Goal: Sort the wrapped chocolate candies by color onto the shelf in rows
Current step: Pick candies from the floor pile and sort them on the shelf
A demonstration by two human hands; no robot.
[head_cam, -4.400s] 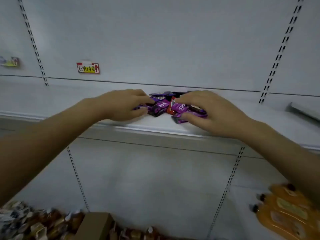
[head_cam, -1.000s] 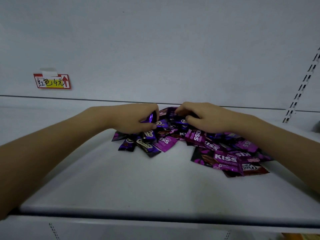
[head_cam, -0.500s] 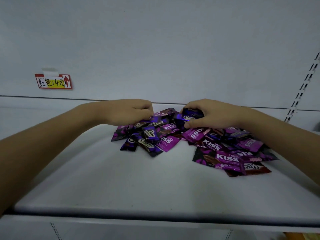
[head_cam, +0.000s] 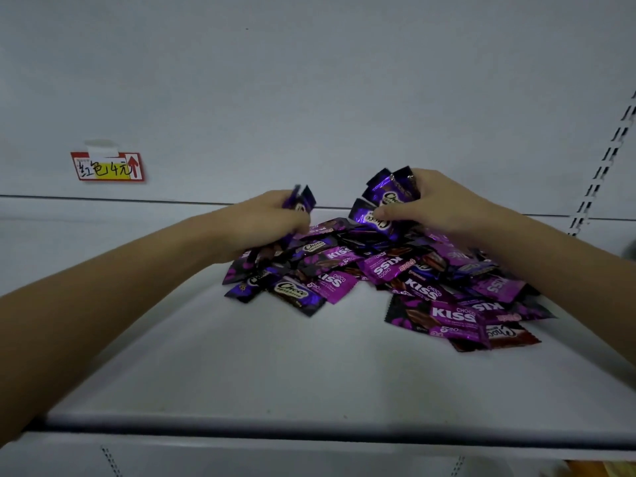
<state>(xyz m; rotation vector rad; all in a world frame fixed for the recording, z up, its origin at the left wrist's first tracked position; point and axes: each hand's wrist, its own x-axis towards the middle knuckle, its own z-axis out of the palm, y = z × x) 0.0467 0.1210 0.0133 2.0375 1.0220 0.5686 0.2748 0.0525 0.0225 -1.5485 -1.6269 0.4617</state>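
A loose pile of wrapped chocolate candies (head_cam: 389,270) lies on the white shelf (head_cam: 275,373), toward its back right. Most wrappers are dark blue-purple "Choco" or bright magenta "Kiss"; one red-brown candy (head_cam: 509,335) lies at the pile's front right. My left hand (head_cam: 265,220) is closed around a few dark purple candies (head_cam: 303,201) above the pile's left side. My right hand (head_cam: 433,203) grips two or three dark purple Choco candies (head_cam: 385,201), lifted above the pile's back.
A red and yellow price tag (head_cam: 107,166) is stuck on the white back panel at the left. A slotted upright (head_cam: 605,156) runs along the right edge. The shelf's front lip (head_cam: 309,432) crosses the bottom of the view.
Both hands have risen from the pile with dark purple candies pinched in them. Earlier the view moved up and closer to the shelf.
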